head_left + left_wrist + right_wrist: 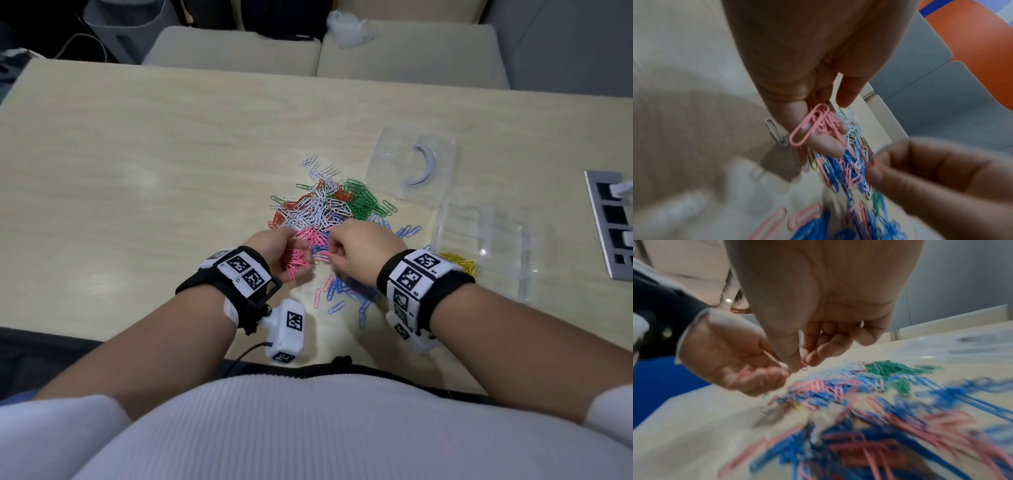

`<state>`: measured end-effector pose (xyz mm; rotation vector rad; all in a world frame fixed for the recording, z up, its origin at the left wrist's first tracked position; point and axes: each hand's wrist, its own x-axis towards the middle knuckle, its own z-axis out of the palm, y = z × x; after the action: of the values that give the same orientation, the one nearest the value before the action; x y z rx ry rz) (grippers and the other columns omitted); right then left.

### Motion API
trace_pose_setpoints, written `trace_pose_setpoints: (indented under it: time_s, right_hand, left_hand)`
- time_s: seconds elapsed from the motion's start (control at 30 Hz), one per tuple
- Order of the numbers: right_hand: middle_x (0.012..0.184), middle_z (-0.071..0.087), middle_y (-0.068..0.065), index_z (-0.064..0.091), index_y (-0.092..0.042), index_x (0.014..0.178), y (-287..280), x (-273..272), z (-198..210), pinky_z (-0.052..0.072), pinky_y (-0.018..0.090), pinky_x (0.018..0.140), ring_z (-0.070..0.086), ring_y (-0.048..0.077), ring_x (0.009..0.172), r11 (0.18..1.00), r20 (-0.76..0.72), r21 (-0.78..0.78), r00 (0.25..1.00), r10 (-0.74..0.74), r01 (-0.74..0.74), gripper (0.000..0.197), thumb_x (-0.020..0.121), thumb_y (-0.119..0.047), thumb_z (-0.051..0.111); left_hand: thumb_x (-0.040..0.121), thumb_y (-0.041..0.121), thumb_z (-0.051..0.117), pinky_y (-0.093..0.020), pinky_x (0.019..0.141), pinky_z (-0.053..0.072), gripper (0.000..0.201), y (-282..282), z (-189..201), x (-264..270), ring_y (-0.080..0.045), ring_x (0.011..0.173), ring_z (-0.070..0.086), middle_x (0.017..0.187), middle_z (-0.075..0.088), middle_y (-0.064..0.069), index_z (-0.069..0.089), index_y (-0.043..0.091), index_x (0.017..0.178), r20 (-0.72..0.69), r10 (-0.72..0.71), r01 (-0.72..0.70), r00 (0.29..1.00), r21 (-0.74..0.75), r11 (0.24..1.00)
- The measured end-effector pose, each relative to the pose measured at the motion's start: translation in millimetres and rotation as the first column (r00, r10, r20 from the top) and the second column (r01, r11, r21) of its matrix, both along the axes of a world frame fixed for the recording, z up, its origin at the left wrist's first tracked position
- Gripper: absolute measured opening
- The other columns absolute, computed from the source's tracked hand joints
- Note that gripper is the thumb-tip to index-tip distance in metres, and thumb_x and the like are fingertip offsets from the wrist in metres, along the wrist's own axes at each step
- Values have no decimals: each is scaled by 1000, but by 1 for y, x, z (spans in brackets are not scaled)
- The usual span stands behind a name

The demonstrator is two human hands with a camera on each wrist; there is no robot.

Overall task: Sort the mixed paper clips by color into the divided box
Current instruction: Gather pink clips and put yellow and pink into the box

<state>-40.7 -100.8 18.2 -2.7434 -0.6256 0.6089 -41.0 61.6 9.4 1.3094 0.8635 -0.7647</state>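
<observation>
The left hand (pixel 286 255) is cupped palm-up just above the table (pixel 137 171), its fingers curled round a bunch of pink clips (pixel 296 262); it seems to serve as a holding tray, so that one colour can be gathered in bulk and carried to the box in a single trip rather than clip by clip. The right hand (pixel 359 251) hangs close beside it, thumb and forefinger pinched narrow on what looks like a single small clip (pixel 804 367) in the right wrist view, reddish or pink, though blur leaves its colour uncertain; the pinch suits lifting one thin wire clip from a tangle. Both hands work at the near edge of the mixed pile (pixel 322 205), where pink and blue lie thickest, which is probably why they are there. White, red and green clips sit further back in the pile, and loose blue clips (pixel 346 291) are spread on the table under the right wrist. The clear divided box (pixel 479 240) stands to the right of the pile, within reach of the right arm, with yellow clips (pixel 460 262) already in its near corner compartment; its other sections look unfilled, though the clear plastic makes that hard to judge. The lid (pixel 411 164) lies apart behind the box, out of the way of the sorting.
</observation>
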Motion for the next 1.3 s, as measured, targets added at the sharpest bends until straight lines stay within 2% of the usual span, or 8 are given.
trace_pose_setpoints:
  time_s: [0.17, 0.33, 0.43, 0.53, 0.77, 1.07, 1.13, 1.3]
  right_hand:
    - [91, 63, -9, 65, -32, 94, 28, 1, 14, 38, 25, 70, 54, 16, 86, 999, -34, 32, 999, 24, -23, 11, 83, -37, 63]
    - [85, 57, -12, 62, -30, 92, 31, 4, 12, 37, 25, 68, 54, 14, 84, 997, -96, 74, 995, -15, 22, 8, 86, -28, 58]
    - [82, 58, -10, 58, -29, 87, 26, 0, 1, 36, 25, 66, 58, 18, 87, 997, -143, -70, 989, -26, 16, 7, 83, -25, 56]
    - [98, 63, -7, 61, -29, 97, 21, -8, -17, 40, 27, 69, 58, 20, 96, 969, -161, -236, 986, 40, -78, 13, 84, -29, 59]
    - [96, 58, 0, 57, -21, 91, 29, -10, -24, 45, 35, 73, 58, 24, 90, 964, -152, -259, 988, 27, -66, 8, 85, -23, 53]
    - [89, 52, -5, 54, -27, 86, 56, -8, 0, 42, 33, 73, 51, 19, 85, 984, -8, 163, 998, -70, 70, 1, 86, -26, 54]
    - [93, 57, -3, 60, -26, 91, 58, -9, -1, 46, 34, 78, 55, 21, 91, 982, 2, 178, 998, -63, 62, 8, 87, -26, 53]
    - [90, 52, -7, 55, -26, 92, 44, -18, -8, 41, 28, 69, 56, 19, 90, 996, -131, 39, 987, 91, -86, 8, 85, -22, 53]
  left_hand:
    - [99, 15, 39, -28, 41, 54, 28, -7, -1, -1, -14, 39, 56, 58, 56, -6, 56, 6, 79, -53, -64, 58, 997, -110, 992]
    - [102, 20, 35, -26, 43, 54, 33, 12, -3, 9, -12, 40, 58, 54, 56, -5, 52, 9, 77, -90, -110, 101, 990, -101, 990]
    - [103, 24, 34, -25, 41, 54, 36, 24, -4, 16, -16, 43, 57, 50, 54, -7, 50, 8, 75, -66, -142, 137, 988, -71, 988]
    - [102, 22, 36, -26, 45, 55, 33, 35, -5, 21, -20, 56, 58, 52, 55, -8, 52, 8, 77, -41, -136, 134, 990, -60, 989]
    - [101, 23, 41, -25, 46, 55, 31, 44, -9, 20, -15, 48, 58, 56, 57, -6, 57, 8, 79, -1, -174, 174, 985, -2, 985]
    - [97, 21, 44, -37, 63, 56, 27, 28, -7, 9, -23, 51, 57, 66, 57, -13, 57, 4, 81, 53, -285, 284, 957, 20, 959]
    - [95, 20, 47, -44, 72, 57, 23, 28, -7, 9, -25, 54, 59, 68, 59, -13, 58, 5, 83, 46, -305, 303, 951, 56, 952]
    - [101, 27, 41, -32, 55, 57, 36, 34, -9, 10, -20, 45, 57, 54, 57, -9, 58, 7, 76, 13, -306, 305, 952, 63, 950]
